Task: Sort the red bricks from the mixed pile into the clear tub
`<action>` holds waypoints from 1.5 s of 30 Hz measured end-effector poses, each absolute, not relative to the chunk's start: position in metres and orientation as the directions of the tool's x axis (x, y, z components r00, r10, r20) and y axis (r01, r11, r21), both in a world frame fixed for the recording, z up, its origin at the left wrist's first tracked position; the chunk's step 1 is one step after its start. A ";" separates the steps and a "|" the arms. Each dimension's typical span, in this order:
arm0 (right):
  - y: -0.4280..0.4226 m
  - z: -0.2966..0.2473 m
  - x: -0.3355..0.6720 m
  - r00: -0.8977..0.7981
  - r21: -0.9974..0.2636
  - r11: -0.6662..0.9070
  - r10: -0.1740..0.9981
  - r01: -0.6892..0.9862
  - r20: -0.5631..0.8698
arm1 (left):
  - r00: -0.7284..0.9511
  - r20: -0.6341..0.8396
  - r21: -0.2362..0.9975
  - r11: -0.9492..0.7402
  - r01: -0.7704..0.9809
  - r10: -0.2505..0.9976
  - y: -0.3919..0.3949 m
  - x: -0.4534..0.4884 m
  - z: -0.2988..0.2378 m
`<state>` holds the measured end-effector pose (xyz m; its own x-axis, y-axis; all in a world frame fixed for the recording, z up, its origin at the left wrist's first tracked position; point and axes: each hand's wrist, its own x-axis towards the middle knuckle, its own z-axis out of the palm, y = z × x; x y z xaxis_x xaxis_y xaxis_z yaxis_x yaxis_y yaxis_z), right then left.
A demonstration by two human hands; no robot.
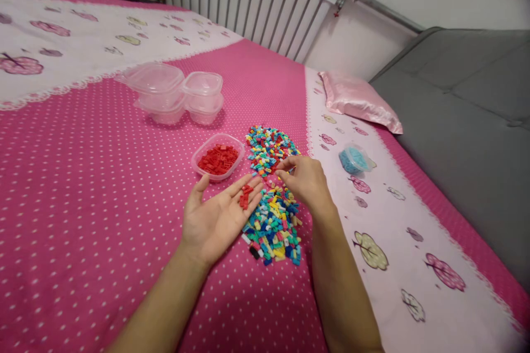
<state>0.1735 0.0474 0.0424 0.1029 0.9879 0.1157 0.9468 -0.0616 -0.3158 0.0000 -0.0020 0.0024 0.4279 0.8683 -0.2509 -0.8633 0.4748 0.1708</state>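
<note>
My left hand (215, 223) is held palm up with its fingers stretched out flat. Several small red toy bricks (245, 197) rest loose on those fingers. Thumb and fingertips drawn together in a pinch, my right hand (304, 179) is over a pile of mixed-colour toy bricks (275, 223). Whatever is between its fingertips is too small to make out. The pile spreads in two heaps, the farther heap (269, 146) lying just beyond the right fingertips. Left of that heap, a clear plastic container (240, 161) holds red bricks (218, 160), close to my left fingertips.
Clear lidded containers (161, 85) stand stacked farther back on the pink dotted bedspread (103, 193). On the right, another clear container (366, 161) holds light blue pieces (351, 160). A pink pillow (358, 100) lies near the grey padded headboard (455, 105). A radiator (248, 3) lines the wall.
</note>
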 end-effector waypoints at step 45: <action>0.045 0.043 0.168 0.167 -0.245 -0.139 0.981 0.959 0.096 | 0.425 -0.238 0.188 0.471 -0.862 0.873 -0.002 0.001 0.004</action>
<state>0.1683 0.0446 0.0432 0.1668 0.9813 0.0958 0.9594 -0.1391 -0.2454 0.0012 -0.0023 0.0039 0.4250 0.8732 -0.2385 -0.8620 0.4708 0.1878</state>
